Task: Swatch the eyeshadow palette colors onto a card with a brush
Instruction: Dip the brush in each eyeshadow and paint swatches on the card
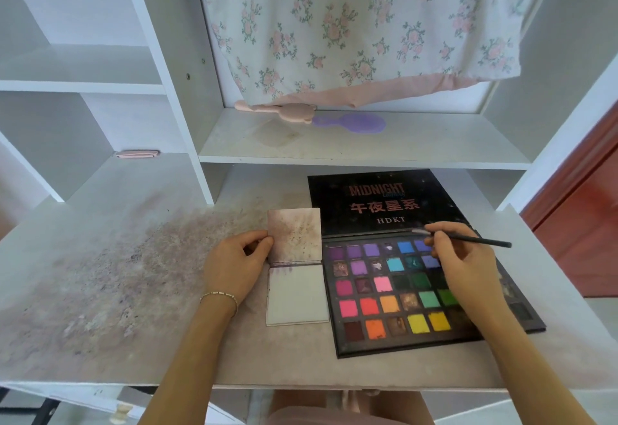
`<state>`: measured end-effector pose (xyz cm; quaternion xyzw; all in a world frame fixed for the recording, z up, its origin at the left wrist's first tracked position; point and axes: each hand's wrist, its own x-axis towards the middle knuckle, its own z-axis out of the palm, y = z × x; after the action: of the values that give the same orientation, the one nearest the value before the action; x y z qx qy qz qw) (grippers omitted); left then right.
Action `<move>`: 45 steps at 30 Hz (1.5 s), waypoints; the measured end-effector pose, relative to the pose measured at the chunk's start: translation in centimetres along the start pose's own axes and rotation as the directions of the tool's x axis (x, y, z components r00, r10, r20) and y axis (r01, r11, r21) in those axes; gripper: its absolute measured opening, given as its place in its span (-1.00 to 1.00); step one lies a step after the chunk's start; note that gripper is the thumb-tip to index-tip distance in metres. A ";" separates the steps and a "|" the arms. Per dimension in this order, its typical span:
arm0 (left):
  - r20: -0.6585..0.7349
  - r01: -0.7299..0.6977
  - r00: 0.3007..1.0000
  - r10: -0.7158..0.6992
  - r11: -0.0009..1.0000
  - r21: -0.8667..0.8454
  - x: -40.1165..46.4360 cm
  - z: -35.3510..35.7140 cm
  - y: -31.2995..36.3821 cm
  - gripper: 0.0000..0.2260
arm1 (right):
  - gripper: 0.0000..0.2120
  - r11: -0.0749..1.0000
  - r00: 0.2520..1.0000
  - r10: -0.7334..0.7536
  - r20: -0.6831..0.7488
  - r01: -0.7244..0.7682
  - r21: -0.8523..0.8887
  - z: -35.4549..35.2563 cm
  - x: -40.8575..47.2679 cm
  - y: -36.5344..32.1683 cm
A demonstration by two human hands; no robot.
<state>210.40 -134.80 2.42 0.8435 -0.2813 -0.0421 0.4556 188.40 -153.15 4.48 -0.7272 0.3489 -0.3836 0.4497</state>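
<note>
The card is lying open like a little booklet near the middle of the bench, its right edge touching the open eyeshadow palette, which is sitting toward the bench's right edge. Your left hand is pinching the card's smudged upper leaf at its left edge, thumb and fingers closed on it. Your right hand is gripping the brush, fingers curled round the dark handle, bristles hovering over the palette's top row by the lid. Purple powder is staining the bench's left side. On the shelf behind, a pink comb and a purple brush are lying.
</note>
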 end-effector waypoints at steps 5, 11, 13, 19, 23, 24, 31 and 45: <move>-0.006 0.003 1.000 -0.003 1.000 -0.008 0.0 0.0 -0.1 -0.88 | -0.93 0.985 1.000 -0.021 0.020 0.024 -0.171 0.0 -0.2 1.1; -0.006 -0.003 1.000 0.003 1.000 0.011 0.0 0.0 -0.1 -0.88 | -0.91 0.960 0.997 -0.037 0.074 0.056 -0.274 0.2 -0.1 1.2; -0.008 0.000 1.000 0.000 1.000 0.007 0.0 0.0 -0.1 -0.88 | -0.91 0.950 0.997 -0.024 0.073 0.046 -0.309 0.3 -0.1 1.3; 0.000 0.010 1.000 -0.010 1.000 0.004 0.1 0.0 -0.2 -0.89 | -0.89 0.964 0.999 -0.025 0.039 0.035 -0.265 0.2 -0.1 1.2; -0.003 0.003 1.000 -0.003 1.000 0.005 0.1 0.0 -0.2 -0.89 | -0.89 0.960 0.998 -0.017 0.059 0.033 -0.278 0.3 0.0 1.1; -0.004 0.001 1.000 -0.001 1.000 0.007 0.1 0.0 -0.2 -0.89 | -0.87 0.962 0.999 -0.012 0.048 0.025 -0.271 0.2 -0.1 1.0; -0.010 0.006 1.000 -0.006 1.000 0.014 0.1 0.0 -0.2 -0.88 | -0.76 0.992 0.998 -0.020 0.057 0.027 -0.122 0.9 -0.8 -0.3; -0.009 -0.030 1.000 0.030 1.000 0.006 0.0 -0.1 -0.1 -0.89 | -0.84 0.998 0.907 -0.045 0.418 0.027 0.050 8.5 -2.9 -4.0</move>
<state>210.49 -134.73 2.40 0.8408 -0.2917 -0.0305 0.4549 195.07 -145.96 4.93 -0.7892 0.2224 -0.2342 0.5224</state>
